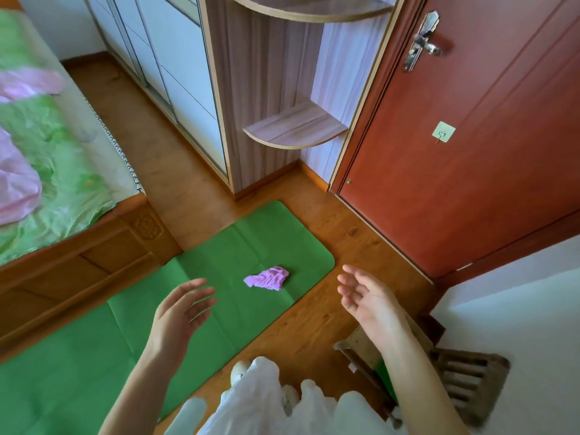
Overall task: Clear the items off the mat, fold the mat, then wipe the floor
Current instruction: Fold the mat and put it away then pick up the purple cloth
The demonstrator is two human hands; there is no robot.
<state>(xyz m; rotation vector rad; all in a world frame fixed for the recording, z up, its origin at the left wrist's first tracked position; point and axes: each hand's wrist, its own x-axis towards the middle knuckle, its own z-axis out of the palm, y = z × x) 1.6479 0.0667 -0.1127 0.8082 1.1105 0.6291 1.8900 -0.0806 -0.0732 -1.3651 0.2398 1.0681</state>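
A green mat (pixel 219 271) is spread flat on the wooden floor (pixel 314 321), lower centre of the frame. The left hand (pixel 179 312) is held above it, fingers spread, holding nothing. A crumpled purple cloth (pixel 266 277) lies mid-mat; judged light and soft, best pinched at its bunched centre. The right hand (pixel 367 296), lower right, is likewise spread and empty.

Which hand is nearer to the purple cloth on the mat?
The left hand, by a little. It hovers open over the green mat, below and left of the purple cloth. The right hand is open too, right of the cloth, over bare floor beyond the mat's edge.
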